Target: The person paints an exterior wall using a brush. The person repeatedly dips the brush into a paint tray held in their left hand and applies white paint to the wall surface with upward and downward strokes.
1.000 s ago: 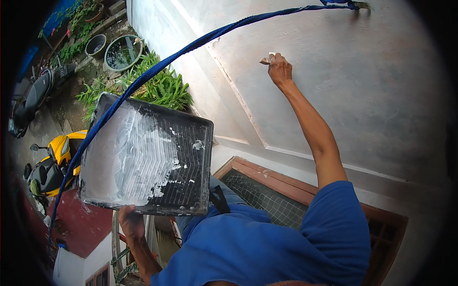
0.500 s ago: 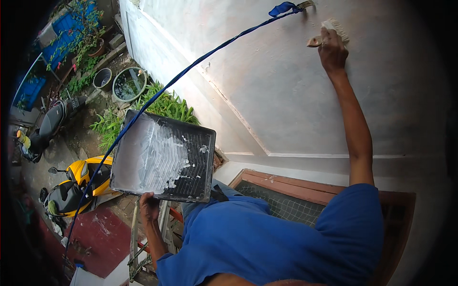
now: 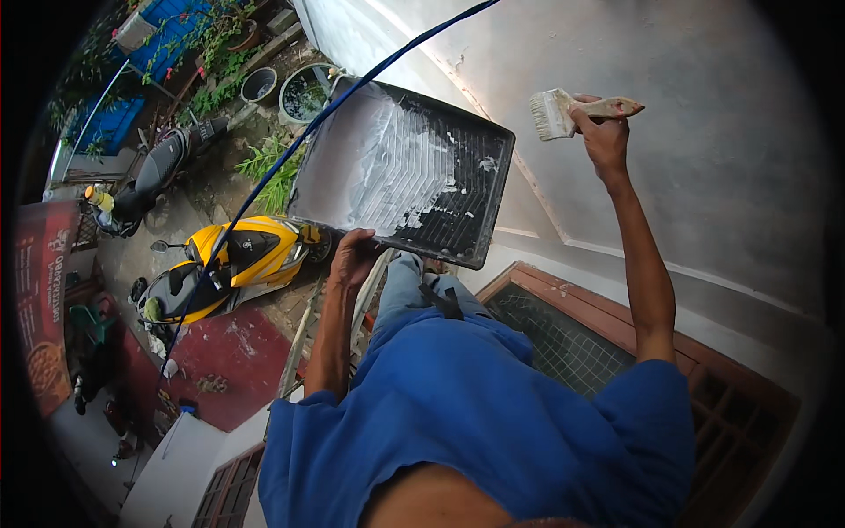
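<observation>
My left hand (image 3: 354, 258) grips the near edge of a black paint tray (image 3: 471, 189), its thumb over the rim. White paint (image 3: 396, 167) coats the tray's ribbed slope and shallow well; bare black ribs show along the right side. In my right hand (image 3: 605, 141) is a wide paintbrush (image 3: 556, 114), held around the base of its wooden handle. Its pale bristles point left toward the tray, a short gap away from it. Behind the brush stands a patchy whitish-grey wall (image 3: 704, 176).
A blue cord (image 3: 330, 132) runs diagonally across, in front of the tray. Below me are ladder rails (image 3: 304, 339) and a yellow scooter (image 3: 255, 260). A wood-framed window with mesh (image 3: 563, 330) lies under the wall. Plants (image 3: 271, 172) and a round water tub (image 3: 305, 95) stand at far left.
My right hand has brought the brush down and left, away from the wall, and turned its bristles toward the tray. In view, the tray has shifted right and up as the head view turned.
</observation>
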Demonstrator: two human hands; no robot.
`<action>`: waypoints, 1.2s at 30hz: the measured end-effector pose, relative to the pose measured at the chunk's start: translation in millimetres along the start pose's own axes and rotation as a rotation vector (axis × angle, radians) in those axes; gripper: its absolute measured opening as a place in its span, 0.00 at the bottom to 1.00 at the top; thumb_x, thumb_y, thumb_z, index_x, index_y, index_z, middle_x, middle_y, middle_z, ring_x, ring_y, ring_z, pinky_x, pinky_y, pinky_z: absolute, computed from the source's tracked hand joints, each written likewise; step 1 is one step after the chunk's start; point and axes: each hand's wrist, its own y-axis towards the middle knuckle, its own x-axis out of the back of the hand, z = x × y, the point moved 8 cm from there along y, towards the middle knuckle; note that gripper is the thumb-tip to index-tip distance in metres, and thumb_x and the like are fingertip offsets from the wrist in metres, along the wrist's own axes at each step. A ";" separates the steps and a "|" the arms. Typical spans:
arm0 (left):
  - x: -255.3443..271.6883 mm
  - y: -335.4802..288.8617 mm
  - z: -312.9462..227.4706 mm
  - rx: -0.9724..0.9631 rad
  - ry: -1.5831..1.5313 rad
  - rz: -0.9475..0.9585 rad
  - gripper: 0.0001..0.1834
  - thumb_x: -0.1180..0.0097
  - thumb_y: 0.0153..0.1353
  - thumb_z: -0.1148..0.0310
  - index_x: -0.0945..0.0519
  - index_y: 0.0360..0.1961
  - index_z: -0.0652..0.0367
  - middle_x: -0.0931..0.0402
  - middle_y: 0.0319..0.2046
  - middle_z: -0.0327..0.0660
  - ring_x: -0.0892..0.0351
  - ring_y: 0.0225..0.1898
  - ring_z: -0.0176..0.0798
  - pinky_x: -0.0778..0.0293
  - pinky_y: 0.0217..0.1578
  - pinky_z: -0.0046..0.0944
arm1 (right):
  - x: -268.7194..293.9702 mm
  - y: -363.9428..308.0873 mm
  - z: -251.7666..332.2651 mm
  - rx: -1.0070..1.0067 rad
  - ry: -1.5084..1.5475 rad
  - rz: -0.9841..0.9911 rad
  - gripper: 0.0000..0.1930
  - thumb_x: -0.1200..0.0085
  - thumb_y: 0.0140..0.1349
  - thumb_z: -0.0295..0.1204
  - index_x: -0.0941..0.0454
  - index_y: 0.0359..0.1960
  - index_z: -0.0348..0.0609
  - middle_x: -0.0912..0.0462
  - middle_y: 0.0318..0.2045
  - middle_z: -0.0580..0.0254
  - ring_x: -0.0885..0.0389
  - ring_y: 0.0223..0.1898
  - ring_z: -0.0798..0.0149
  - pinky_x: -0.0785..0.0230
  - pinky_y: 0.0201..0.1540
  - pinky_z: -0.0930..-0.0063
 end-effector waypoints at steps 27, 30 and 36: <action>-55.0 -6.2 -59.0 0.197 0.364 0.095 0.04 0.44 0.44 0.77 0.24 0.23 0.65 0.25 0.25 0.43 0.26 0.29 0.37 0.30 0.35 0.41 | -241.4 -75.3 96.5 0.246 -0.115 -0.013 0.09 0.43 0.47 0.28 0.23 0.30 0.38 0.20 0.23 0.55 0.20 0.24 0.64 0.29 0.29 0.74; -50.9 -2.4 -58.9 0.195 0.393 0.101 0.07 0.46 0.46 0.77 0.27 0.28 0.65 0.26 0.25 0.43 0.25 0.28 0.37 0.27 0.32 0.42 | -239.9 -75.9 106.9 0.286 -0.063 -0.066 0.07 0.45 0.46 0.28 0.24 0.24 0.36 0.22 0.19 0.53 0.21 0.22 0.56 0.30 0.26 0.69; -52.9 -1.7 -59.6 0.193 0.398 0.086 0.08 0.45 0.46 0.76 0.27 0.29 0.65 0.26 0.25 0.44 0.25 0.30 0.38 0.27 0.33 0.40 | -242.1 -69.4 106.4 0.213 -0.120 -0.022 0.07 0.45 0.46 0.28 0.24 0.25 0.35 0.22 0.19 0.53 0.22 0.22 0.56 0.30 0.26 0.70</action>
